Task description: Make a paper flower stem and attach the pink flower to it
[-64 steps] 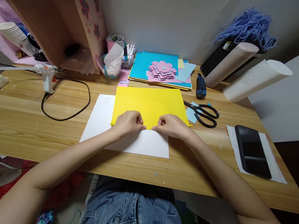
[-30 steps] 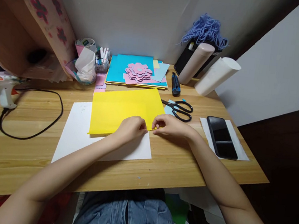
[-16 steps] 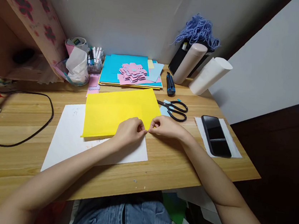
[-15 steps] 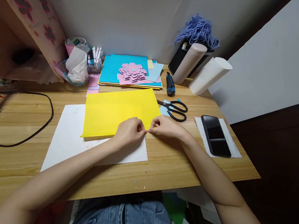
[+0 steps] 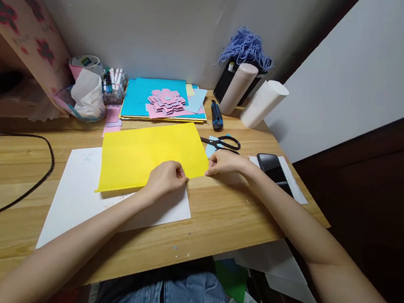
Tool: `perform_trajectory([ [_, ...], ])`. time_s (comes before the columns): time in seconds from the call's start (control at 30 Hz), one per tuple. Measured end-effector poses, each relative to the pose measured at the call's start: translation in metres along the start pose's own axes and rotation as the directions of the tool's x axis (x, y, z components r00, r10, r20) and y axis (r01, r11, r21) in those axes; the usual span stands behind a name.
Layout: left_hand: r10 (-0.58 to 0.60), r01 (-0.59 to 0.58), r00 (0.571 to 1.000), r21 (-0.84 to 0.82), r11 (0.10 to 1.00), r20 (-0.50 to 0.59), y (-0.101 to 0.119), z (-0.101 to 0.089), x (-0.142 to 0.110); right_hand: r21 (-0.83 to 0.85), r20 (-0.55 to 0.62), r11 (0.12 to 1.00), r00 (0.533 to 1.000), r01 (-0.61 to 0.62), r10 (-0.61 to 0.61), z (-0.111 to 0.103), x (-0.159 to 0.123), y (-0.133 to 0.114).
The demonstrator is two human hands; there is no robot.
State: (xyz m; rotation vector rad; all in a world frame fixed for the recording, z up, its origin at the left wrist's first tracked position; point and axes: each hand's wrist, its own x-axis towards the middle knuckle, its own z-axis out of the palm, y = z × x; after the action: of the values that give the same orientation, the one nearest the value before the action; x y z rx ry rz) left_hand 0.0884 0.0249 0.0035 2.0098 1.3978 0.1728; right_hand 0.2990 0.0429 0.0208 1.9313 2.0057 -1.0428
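Along the near edge of the yellow sheet [image 5: 150,153]: two-handed pinch

Left hand [image 5: 164,179]: thumb and fingers pinched on that edge. Right hand [image 5: 227,162]: thumb and fingertips nipping the near right corner. Yellow sheet runs beyond and left of the fingers, partly over white paper [image 5: 72,180]. I see scissors [image 5: 216,144] just past the right fingers, phone [image 5: 271,166] off to their right.
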Motion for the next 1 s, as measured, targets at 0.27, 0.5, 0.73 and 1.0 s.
perform_trajectory([
  [0.27, 0.003, -0.003, 1.0, -0.009, 1.0, 0.004, 0.0, 0.0, 0.0, 0.053, -0.003, 0.998, 0.999, -0.037, 0.037, -0.003, -0.003, 0.018],
  [0.5, 0.022, -0.022, 1.0, 0.014, 1.0, -0.011, -0.001, 0.0, -0.002, 0.227, -0.103, 0.972, 0.994, 0.056, -0.033, -0.004, -0.022, 0.021],
  [0.73, 0.23, -0.21, 0.97, 0.204, 0.956, -0.076, -0.002, 0.005, -0.009, -0.248, -0.382, 0.756, 0.655, 0.607, -0.651, 0.041, -0.029, 0.002],
  [1.0, 0.401, -0.372, 0.914, 0.525, 0.766, 0.062, 0.005, 0.011, -0.015, -0.583, -0.325, 0.631, 0.566, 0.511, -0.758, 0.057, -0.024, 0.002],
])
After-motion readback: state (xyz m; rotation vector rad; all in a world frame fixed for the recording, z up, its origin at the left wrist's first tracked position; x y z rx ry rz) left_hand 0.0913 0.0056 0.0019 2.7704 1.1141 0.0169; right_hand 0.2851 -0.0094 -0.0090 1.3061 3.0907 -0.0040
